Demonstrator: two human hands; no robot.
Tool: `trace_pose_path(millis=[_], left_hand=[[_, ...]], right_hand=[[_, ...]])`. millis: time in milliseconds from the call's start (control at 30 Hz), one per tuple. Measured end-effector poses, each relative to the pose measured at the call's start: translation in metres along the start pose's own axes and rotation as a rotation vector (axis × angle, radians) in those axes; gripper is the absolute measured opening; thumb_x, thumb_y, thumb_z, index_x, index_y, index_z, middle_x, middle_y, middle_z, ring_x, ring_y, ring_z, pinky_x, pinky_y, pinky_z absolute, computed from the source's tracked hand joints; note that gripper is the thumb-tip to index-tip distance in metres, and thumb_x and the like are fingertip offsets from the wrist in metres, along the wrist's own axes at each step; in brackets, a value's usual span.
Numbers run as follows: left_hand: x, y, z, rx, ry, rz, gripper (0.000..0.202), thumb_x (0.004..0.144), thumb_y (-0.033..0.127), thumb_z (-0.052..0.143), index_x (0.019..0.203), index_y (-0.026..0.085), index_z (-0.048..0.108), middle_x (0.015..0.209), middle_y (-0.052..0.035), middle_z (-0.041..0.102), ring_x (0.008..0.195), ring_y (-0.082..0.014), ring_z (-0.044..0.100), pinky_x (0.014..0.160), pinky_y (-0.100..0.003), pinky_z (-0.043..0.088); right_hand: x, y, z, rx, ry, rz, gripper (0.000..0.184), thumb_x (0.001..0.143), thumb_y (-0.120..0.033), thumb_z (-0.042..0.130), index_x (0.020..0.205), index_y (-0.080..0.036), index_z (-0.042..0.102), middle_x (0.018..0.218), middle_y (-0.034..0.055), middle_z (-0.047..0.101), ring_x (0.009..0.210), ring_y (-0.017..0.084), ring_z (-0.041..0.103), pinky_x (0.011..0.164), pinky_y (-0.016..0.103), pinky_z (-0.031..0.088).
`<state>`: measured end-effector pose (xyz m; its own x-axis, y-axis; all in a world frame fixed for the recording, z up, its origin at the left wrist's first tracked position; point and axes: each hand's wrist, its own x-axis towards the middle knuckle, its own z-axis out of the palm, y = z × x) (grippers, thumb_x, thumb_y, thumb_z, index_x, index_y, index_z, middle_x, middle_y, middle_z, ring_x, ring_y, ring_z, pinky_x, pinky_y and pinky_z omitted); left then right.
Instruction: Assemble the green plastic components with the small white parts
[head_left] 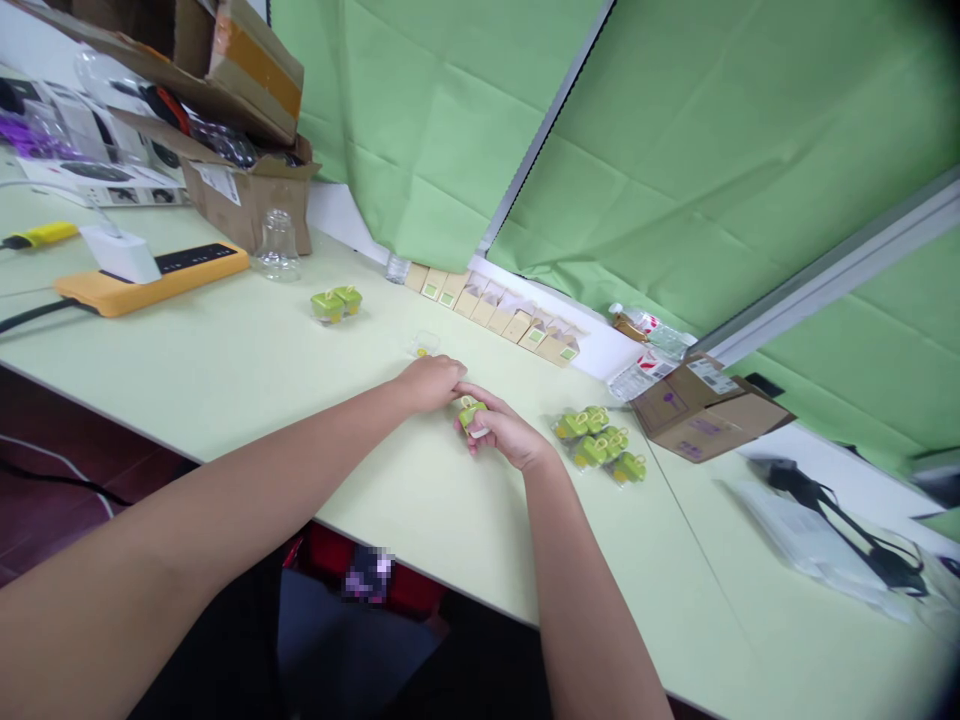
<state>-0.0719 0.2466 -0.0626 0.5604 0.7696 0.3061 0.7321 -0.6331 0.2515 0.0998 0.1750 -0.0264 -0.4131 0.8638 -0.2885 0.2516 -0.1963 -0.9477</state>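
Observation:
My right hand point(504, 432) is closed around a small green lock-shaped item point(472, 413) on the pale green table point(247, 365). My left hand point(433, 382) rests beside it with fingers curled, its fingertips touching the same item. A small clear packet with a yellow bit point(424, 346) lies just beyond my left hand. Several bagged green items point(601, 441) lie in a cluster to the right of my right hand. Two more green items point(337, 301) sit farther left.
A row of small beige boxes point(491, 304) lines the back edge under the green curtain. A cardboard box point(703, 408) sits at right, an open carton point(251, 195), a glass bottle point(277, 246) and an orange power strip point(150, 275) at left. Black cables in plastic point(840, 530) lie far right.

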Motion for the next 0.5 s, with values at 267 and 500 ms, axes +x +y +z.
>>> trace_pose_path(millis=[267, 500], left_hand=[[0.002, 0.003, 0.003, -0.378, 0.209, -0.057, 0.044, 0.100, 0.036, 0.031, 0.131, 0.017, 0.056, 0.130, -0.0097, 0.063, 0.119, -0.0227, 0.057, 0.102, -0.037, 0.044], [0.005, 0.013, 0.010, -0.854, 0.074, -0.069, 0.047, 0.090, 0.036, 0.051, 0.133, 0.019, 0.057, 0.137, -0.0084, 0.059, 0.104, -0.0192, 0.065, 0.093, -0.032, 0.052]], right_hand=[[0.021, 0.020, -0.015, 0.061, 0.404, -0.118, 0.040, 0.066, -0.028, 0.070, 0.102, -0.020, 0.055, 0.077, -0.0018, 0.060, 0.061, 0.011, 0.050, 0.053, 0.023, 0.037], [0.023, 0.016, -0.012, 0.048, 0.442, -0.241, 0.034, 0.065, -0.030, 0.074, 0.096, -0.018, 0.064, 0.079, -0.0011, 0.061, 0.072, 0.013, 0.057, 0.070, 0.028, 0.048]])
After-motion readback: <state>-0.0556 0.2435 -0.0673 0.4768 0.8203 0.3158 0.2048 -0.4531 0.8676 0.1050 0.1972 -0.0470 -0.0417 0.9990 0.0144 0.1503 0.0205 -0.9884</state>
